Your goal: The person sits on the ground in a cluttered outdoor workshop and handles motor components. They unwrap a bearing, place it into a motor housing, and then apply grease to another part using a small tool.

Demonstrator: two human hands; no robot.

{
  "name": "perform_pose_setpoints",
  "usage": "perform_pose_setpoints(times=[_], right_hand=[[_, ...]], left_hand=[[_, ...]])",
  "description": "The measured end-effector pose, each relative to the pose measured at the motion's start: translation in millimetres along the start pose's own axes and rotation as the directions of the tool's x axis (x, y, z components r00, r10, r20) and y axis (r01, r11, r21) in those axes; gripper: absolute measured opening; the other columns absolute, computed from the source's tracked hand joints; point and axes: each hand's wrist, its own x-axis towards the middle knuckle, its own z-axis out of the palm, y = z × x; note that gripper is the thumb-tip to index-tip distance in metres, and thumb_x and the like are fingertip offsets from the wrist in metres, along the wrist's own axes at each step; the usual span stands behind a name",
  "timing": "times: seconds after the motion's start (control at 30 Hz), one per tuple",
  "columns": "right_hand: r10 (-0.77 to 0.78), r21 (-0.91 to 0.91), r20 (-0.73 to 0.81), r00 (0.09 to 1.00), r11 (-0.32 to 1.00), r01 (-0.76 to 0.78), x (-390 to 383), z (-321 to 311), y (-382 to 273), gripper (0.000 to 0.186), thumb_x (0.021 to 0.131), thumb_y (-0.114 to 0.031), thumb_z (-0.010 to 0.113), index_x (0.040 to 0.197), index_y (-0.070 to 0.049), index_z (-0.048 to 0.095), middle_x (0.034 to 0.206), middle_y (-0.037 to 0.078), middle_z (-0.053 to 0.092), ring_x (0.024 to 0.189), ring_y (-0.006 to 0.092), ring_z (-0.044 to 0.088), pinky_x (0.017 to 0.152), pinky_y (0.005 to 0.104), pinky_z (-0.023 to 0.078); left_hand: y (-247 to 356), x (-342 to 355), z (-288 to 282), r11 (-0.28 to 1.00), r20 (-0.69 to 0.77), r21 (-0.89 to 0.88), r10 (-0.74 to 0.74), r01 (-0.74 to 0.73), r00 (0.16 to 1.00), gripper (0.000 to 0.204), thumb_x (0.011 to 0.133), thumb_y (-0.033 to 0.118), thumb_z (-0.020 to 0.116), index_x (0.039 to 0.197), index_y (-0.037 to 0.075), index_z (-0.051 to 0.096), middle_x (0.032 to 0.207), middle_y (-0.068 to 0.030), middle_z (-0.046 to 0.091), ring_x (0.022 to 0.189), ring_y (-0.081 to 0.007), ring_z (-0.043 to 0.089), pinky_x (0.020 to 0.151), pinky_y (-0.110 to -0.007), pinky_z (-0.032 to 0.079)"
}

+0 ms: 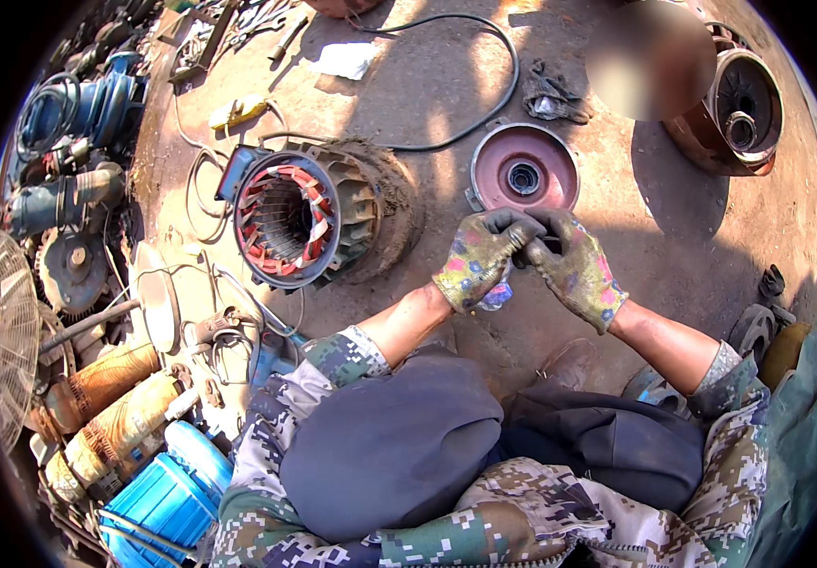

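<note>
My left hand (484, 254) and my right hand (574, 265) wear dirty flowered work gloves and meet fingertip to fingertip in front of me. Both are closed, pinching around a small dark piece (524, 254) mostly hidden by the fingers. A bit of blue and pink material (496, 297) shows under my left hand. Just beyond the hands lies a round reddish metal motor end cover (493, 175) with a dark ring in its central hole. To the left, a motor stator housing (356, 213) lies on its side, its red-and-white bound windings (255, 227) facing me.
A rusty round housing (735, 114) stands far right beside a blurred patch. A dark rag (552, 95), a black cable (512, 71), a yellow object (238, 112) and white paper (347, 61) lie on the ground. Motors, pumps and a blue motor (158, 506) crowd the left.
</note>
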Motion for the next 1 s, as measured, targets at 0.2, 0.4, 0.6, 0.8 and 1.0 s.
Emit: perform_pose_setpoints(times=[0.2, 0.4, 0.6, 0.8, 1.0], right_hand=[[0.052, -0.128, 0.092, 0.994, 0.991, -0.040, -17.6, 3.8, 27.3, 0.036, 0.099, -0.021, 0.064, 0.129, -0.002, 0.063, 0.116, 0.020, 0.071, 0.108, 0.0310, 0.071, 0.093, 0.0425, 0.054], [-0.282, -0.462, 0.506, 0.815, 0.709, 0.532, -23.7, -25.7, 41.0, 0.047, 0.106, -0.020, 0.046, 0.151, -0.004, 0.047, 0.150, 0.022, 0.053, 0.139, 0.0338, 0.051, 0.116, 0.0435, 0.038], [-0.175, -0.428, 0.511, 0.842, 0.798, 0.425, -42.3, -42.7, -25.1, 0.053, 0.107, -0.020, 0.041, 0.159, -0.007, 0.037, 0.161, 0.020, 0.040, 0.150, 0.0342, 0.034, 0.126, 0.0427, 0.025], [-0.148, 0.187, 0.368, 0.918, 0.979, 0.082, -21.2, -2.5, -47.4, 0.054, 0.104, -0.014, 0.055, 0.156, -0.006, 0.043, 0.162, 0.010, 0.040, 0.147, 0.0197, 0.041, 0.121, 0.0328, 0.032], [-0.101, 0.098, 0.367, 0.925, 0.993, 0.070, -28.1, 19.2, -49.7, 0.051, 0.108, -0.019, 0.056, 0.155, -0.006, 0.044, 0.153, 0.008, 0.050, 0.139, 0.0160, 0.047, 0.115, 0.0306, 0.038]], left_hand=[[-27.0, -2.5, 3.2, 0.975, -0.039, 0.201, -0.084, 0.090, 0.996, 0.016, 0.103, 0.016, 0.065, 0.104, 0.002, 0.072, 0.089, -0.0020, 0.070, 0.072, -0.0074, 0.061, 0.063, -0.024, 0.050], [-48.3, 14.8, -32.6, 0.997, -0.287, 0.059, 0.070, -0.055, 0.955, 0.014, 0.104, 0.013, 0.061, 0.102, 0.002, 0.070, 0.085, -0.0024, 0.068, 0.071, -0.0104, 0.063, 0.063, -0.026, 0.054], [-6.8, -4.6, -9.2, 0.991, -0.279, 0.135, 0.037, 0.001, 0.960, 0.018, 0.106, 0.019, 0.061, 0.102, 0.003, 0.070, 0.083, 0.0008, 0.066, 0.066, -0.0066, 0.057, 0.061, -0.024, 0.049], [-57.8, 19.9, -25.7, 0.816, 0.198, 0.401, 0.367, -0.417, 0.909, 0.022, 0.088, 0.001, 0.070, 0.109, 0.007, 0.068, 0.105, -0.0033, 0.072, 0.099, -0.0143, 0.069, 0.084, -0.029, 0.056], [-103.0, 39.4, -44.8, 0.902, -0.267, 0.164, 0.431, -0.400, 0.862, 0.031, 0.108, 0.034, 0.057, 0.091, 0.010, 0.066, 0.081, 0.0045, 0.061, 0.071, -0.0075, 0.053, 0.059, -0.032, 0.046]])
